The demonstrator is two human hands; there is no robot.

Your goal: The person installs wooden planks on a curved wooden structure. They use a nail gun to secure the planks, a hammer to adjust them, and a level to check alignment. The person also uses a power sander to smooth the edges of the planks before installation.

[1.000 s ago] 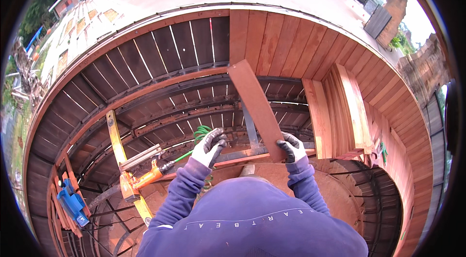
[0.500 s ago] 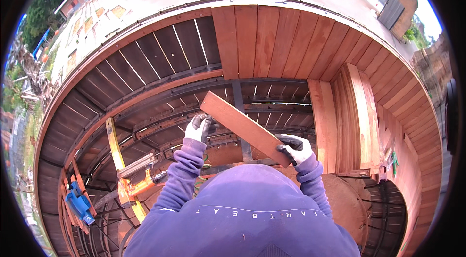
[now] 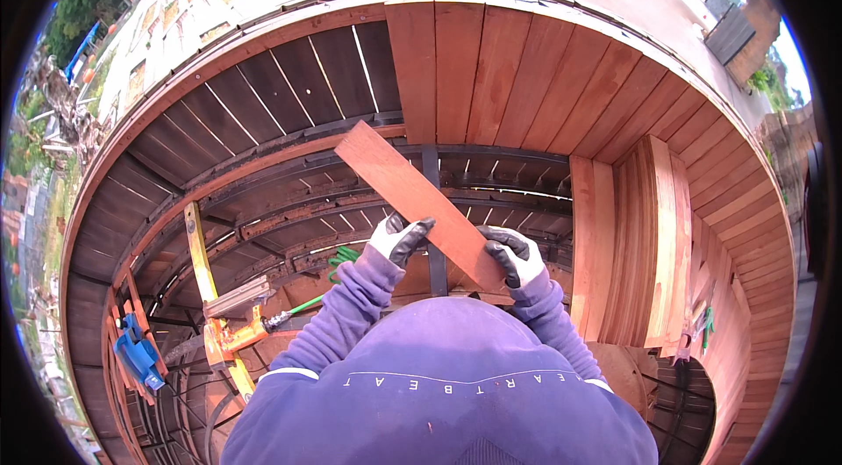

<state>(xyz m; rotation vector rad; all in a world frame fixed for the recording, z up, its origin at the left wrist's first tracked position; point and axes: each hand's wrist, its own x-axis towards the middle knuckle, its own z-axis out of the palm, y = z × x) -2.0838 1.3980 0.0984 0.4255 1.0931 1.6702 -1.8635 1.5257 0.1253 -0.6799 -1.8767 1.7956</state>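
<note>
I am holding a flat, rectangular, reddish-brown wooden plank (image 3: 412, 195) in front of my chest, its long side slanting from upper left down to lower right. My right hand (image 3: 516, 256), in a white glove with dark grey fingers, is gripping the plank near its lower right end, the fingers bending closed on its edge. My left hand (image 3: 396, 241), gloved the same way, is curling partway, its fingertips touching the plank's lower left edge; I cannot tell whether they are pinching it or only steadying it. Behind the plank, a straight, black metal bar (image 3: 436, 268) is running nearly upright, and both my purple sleeves are reaching forward. Beyond, a curved row of reddish-brown fitted boards (image 3: 531, 83) is spreading to the right, while dark slats with bright gaps (image 3: 263, 96) are filling the left. A stack of long, reddish wooden boards (image 3: 636, 246) is standing to the right of my right hand. Over to my left, an orange power tool with a grey magazine (image 3: 241, 338) is lying over a long, yellow bar (image 3: 200, 254), and a coiled, bright green hose (image 3: 344, 257) is resting near my left forearm. Farther left, a blue tool (image 3: 138, 353) is sitting on narrow wooden strips (image 3: 145, 325).
</note>
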